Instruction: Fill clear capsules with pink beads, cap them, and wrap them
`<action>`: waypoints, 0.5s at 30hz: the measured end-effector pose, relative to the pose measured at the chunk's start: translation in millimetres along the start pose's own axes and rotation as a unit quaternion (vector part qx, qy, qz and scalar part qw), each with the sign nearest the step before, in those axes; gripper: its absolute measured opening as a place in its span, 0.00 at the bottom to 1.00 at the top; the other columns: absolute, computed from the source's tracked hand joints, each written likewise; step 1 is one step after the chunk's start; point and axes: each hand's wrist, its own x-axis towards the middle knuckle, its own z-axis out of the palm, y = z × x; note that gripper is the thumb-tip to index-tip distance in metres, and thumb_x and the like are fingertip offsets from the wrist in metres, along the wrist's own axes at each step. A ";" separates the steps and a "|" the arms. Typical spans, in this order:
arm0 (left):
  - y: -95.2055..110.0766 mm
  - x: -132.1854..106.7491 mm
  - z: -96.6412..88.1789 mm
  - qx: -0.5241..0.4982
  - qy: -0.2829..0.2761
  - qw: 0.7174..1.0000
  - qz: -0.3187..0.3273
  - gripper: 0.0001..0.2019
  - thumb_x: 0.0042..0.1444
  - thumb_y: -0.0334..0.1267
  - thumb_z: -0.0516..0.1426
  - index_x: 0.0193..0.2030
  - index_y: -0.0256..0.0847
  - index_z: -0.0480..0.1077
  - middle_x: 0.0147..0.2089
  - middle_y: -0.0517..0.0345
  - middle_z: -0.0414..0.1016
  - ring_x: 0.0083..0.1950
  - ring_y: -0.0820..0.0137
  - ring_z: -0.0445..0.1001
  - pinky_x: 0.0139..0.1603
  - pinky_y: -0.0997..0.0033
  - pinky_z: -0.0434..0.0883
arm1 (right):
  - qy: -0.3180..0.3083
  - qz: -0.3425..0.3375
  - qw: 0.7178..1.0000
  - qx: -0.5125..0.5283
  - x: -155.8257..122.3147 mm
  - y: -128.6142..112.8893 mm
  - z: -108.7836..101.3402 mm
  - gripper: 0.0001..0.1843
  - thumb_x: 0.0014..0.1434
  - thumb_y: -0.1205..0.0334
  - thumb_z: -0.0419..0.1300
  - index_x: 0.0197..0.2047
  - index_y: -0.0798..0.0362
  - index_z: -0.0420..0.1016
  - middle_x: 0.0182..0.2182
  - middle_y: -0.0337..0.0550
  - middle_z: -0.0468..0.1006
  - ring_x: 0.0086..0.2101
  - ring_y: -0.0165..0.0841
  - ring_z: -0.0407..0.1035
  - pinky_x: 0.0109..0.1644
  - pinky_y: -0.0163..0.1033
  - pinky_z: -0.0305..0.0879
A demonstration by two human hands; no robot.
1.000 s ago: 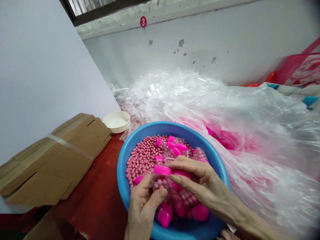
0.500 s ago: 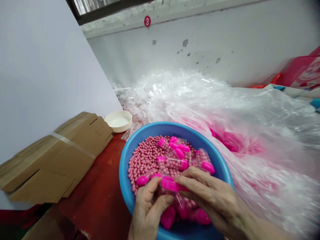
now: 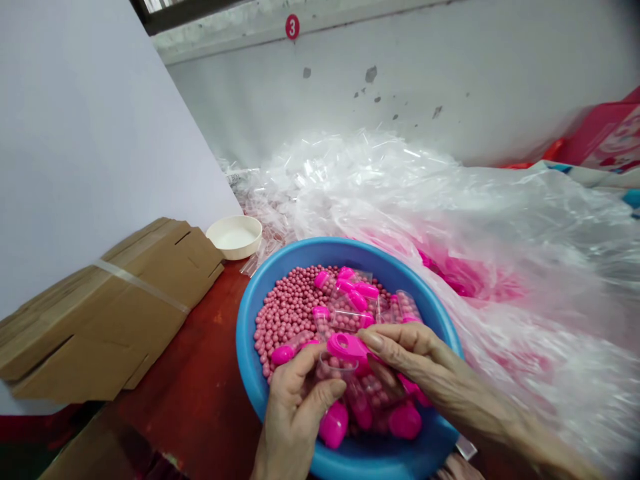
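A blue basin (image 3: 247,333) on the red table holds a heap of small pink beads (image 3: 290,310), clear tubes of beads with pink caps (image 3: 357,293) and loose pink caps (image 3: 334,423). My left hand (image 3: 295,413) grips a clear tube of beads (image 3: 336,368) over the basin's near side. My right hand (image 3: 407,360) pinches a bright pink cap (image 3: 346,345) at the top of that tube.
A large crumpled clear plastic sheet (image 3: 450,220) with pink items under it lies right of and behind the basin. A small white bowl (image 3: 234,237) and flattened cardboard boxes (image 3: 105,313) sit at the left. A grey wall runs behind.
The pink cap in my right hand has turned from lying flat across the tube to tilted over its mouth. Both hands stayed over the basin's near side.
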 end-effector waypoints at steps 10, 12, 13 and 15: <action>6.9 5.7 1.3 -0.164 -0.020 0.984 -0.061 0.15 0.48 0.32 0.65 0.45 0.42 0.75 0.36 0.58 0.76 0.35 0.72 0.72 0.36 0.76 0.72 | 0.043 -0.021 0.998 0.035 9.9 -13.0 -8.9 0.25 0.59 0.45 0.58 0.19 0.53 0.61 0.15 0.31 0.58 0.17 0.22 0.47 0.20 0.33 0.42; 10.3 7.6 1.1 -0.182 -0.008 0.980 -0.077 0.16 0.45 0.31 0.66 0.43 0.40 0.75 0.37 0.56 0.76 0.35 0.71 0.73 0.35 0.74 0.74 | 0.076 -0.037 0.995 0.050 11.9 -10.7 -13.5 0.25 0.58 0.45 0.59 0.19 0.53 0.61 0.15 0.32 0.59 0.17 0.23 0.49 0.20 0.32 0.44; 11.7 8.2 1.0 -0.186 -0.005 0.979 -0.084 0.16 0.44 0.30 0.66 0.43 0.39 0.75 0.37 0.56 0.76 0.35 0.71 0.73 0.35 0.74 0.74 | 0.083 -0.039 0.994 0.052 12.3 -9.9 -15.0 0.24 0.57 0.46 0.59 0.19 0.53 0.61 0.15 0.33 0.60 0.18 0.23 0.50 0.20 0.32 0.45; 13.4 8.8 0.9 -0.188 -0.002 0.978 -0.089 0.17 0.44 0.29 0.66 0.44 0.39 0.75 0.38 0.55 0.76 0.36 0.71 0.74 0.34 0.75 0.74 | 0.079 -0.038 0.995 0.053 12.5 -10.2 -15.4 0.24 0.57 0.46 0.60 0.19 0.54 0.62 0.15 0.32 0.60 0.17 0.22 0.49 0.20 0.32 0.44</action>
